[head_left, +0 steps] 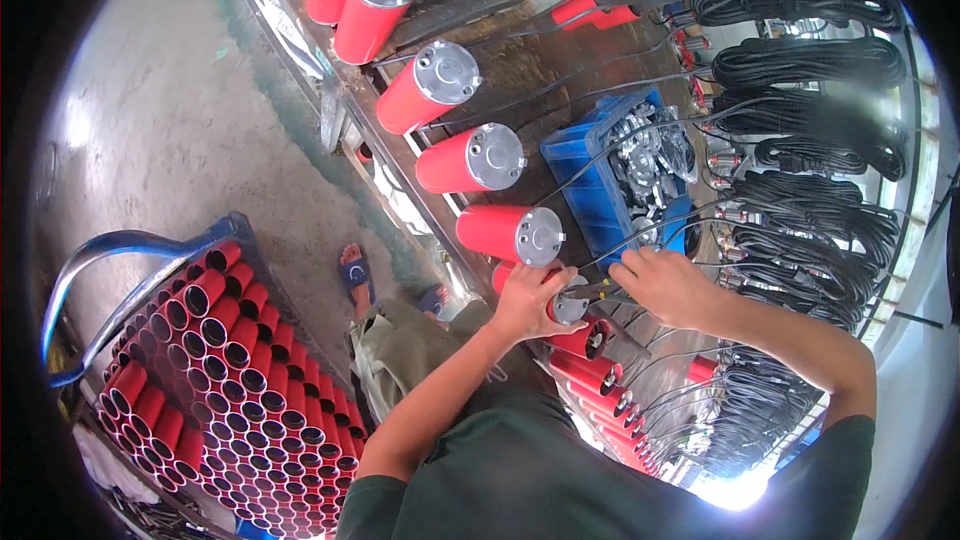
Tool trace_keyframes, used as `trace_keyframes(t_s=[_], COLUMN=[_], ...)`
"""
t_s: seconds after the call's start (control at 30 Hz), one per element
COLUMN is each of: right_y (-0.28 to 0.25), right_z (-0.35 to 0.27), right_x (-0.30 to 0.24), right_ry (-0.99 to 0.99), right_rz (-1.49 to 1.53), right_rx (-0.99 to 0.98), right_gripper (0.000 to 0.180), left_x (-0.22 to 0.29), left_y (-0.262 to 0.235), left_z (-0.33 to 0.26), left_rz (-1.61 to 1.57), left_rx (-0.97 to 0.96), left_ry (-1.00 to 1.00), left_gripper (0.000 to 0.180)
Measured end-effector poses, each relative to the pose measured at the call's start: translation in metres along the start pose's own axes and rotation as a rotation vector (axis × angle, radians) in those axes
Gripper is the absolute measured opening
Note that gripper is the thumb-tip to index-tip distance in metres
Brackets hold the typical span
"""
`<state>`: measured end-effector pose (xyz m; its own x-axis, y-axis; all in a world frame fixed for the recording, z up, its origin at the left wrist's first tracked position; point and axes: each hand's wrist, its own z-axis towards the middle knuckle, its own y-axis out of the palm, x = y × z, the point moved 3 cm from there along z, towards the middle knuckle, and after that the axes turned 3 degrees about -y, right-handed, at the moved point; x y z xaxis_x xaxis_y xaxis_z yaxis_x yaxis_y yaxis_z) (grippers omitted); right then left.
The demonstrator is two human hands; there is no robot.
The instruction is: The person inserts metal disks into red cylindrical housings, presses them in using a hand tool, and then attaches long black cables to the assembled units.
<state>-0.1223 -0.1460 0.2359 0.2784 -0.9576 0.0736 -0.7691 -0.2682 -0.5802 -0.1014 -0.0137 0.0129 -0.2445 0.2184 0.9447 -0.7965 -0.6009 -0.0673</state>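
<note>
My left hand [530,302] is closed round a red cylinder with a grey metal end cap [569,308], at the near side of the workbench. Just to its right, my right hand [662,286] is closed on what look like pliers [596,291], with dark jaws and a yellow part. The jaws are at the edge of the cap; the handles are mostly hidden by my fingers. A black cable runs close by my right fingertips. Beyond my left hand lies another capped red cylinder [510,235]. Closer to me, open-ended red cylinders [585,372] lie in a row.
A blue bin [590,175] of grey metal caps [645,165] stands beyond my right hand. Coiled black cables [800,65] line the right side. More capped cylinders [432,87] follow the bench's left edge. At lower left, a cart with a metal handle [75,290] carries stacked red tubes [240,360].
</note>
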Motion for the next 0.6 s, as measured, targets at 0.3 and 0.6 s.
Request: trace_keyframes(t_s=[0.3, 0.6], right_y=[0.014, 0.015], right_z=[0.002, -0.003], right_x=[-0.026, -0.042], right_ry=[0.135, 0.261], right_rz=[0.439, 0.123], right_rx=[-0.217, -0.067], right_gripper=[0.040, 0.040], left_x=[-0.003, -0.005], left_y=[-0.001, 0.000], left_z=[-0.002, -0.003], left_rz=[-0.016, 0.007], left_rx=[0.001, -0.021], left_ry=[-0.003, -0.020], left_gripper=[0.085, 0.087])
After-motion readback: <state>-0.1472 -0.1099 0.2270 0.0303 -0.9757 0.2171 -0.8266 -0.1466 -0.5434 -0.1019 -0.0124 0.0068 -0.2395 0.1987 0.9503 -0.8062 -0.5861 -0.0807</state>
